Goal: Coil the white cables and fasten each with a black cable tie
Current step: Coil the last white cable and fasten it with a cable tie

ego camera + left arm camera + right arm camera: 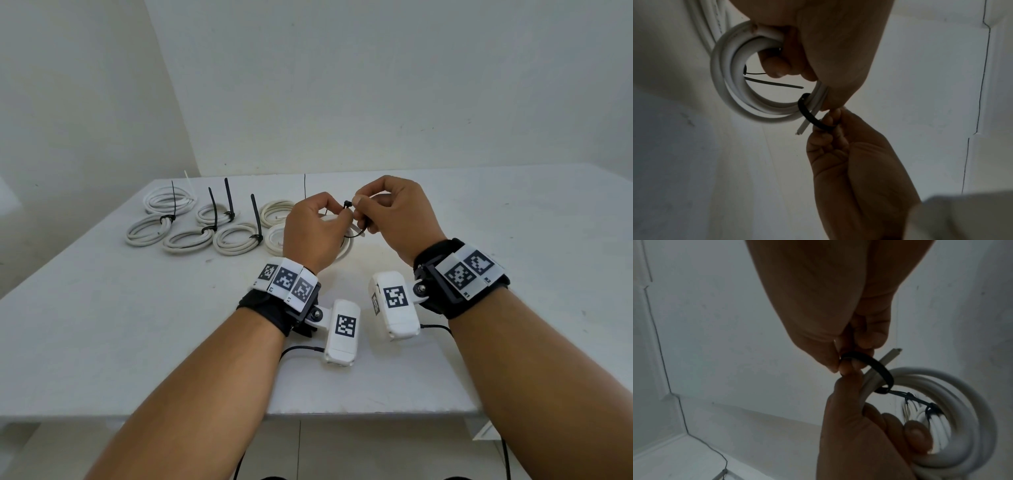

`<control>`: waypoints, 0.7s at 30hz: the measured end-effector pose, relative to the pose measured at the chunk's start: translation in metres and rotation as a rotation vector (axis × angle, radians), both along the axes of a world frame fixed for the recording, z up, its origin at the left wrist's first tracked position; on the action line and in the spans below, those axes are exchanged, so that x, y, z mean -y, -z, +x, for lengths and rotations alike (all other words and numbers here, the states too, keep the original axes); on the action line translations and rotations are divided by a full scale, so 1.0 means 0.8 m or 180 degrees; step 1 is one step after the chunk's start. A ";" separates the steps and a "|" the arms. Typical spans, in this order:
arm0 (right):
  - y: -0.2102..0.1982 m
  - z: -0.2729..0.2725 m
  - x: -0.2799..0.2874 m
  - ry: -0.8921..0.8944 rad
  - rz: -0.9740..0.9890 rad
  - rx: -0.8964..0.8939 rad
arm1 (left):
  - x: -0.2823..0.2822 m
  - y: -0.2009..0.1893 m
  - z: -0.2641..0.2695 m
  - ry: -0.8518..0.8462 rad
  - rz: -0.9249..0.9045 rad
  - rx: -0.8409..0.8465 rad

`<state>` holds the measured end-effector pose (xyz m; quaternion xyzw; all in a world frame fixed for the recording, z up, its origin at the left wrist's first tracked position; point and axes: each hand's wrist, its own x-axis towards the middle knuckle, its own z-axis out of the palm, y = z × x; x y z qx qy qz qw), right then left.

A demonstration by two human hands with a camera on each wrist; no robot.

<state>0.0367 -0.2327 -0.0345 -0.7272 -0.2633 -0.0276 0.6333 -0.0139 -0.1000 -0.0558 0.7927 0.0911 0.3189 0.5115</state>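
Observation:
My left hand [334, 221] grips a coiled white cable [345, 247] just above the table, its fingers curled through the coil [729, 84]. A black cable tie [807, 116] loops around the coil's strands beside the free cable end [802, 129]. My right hand [359, 209] pinches the tie [877, 368] between thumb and fingers, fingertip to fingertip with the left hand [857, 426]. The tie's head [347, 204] shows between the two hands. The head view hides most of the coil [962, 402] behind my left hand.
Several white coils fastened with black ties [238, 238] lie at the back left of the white table [102, 325]; their tie tails stick up. Two untied coils [275, 211] lie just left of my hands. A wall stands close behind.

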 end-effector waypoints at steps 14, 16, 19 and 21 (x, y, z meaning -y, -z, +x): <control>0.002 0.023 0.023 -0.0713 0.0040 -0.1212 | 0.008 -0.006 -0.009 0.0662 -0.0624 -0.0261; 0.003 0.026 0.025 -0.0951 0.0333 -0.1796 | 0.011 -0.007 -0.010 0.0822 -0.0739 -0.0276; 0.003 0.026 0.024 -0.1105 0.0602 -0.2375 | 0.013 -0.005 -0.012 0.1032 -0.0771 -0.0274; 0.004 0.030 0.028 -0.0991 0.0609 -0.2410 | 0.013 -0.003 -0.013 0.1139 -0.0746 -0.0283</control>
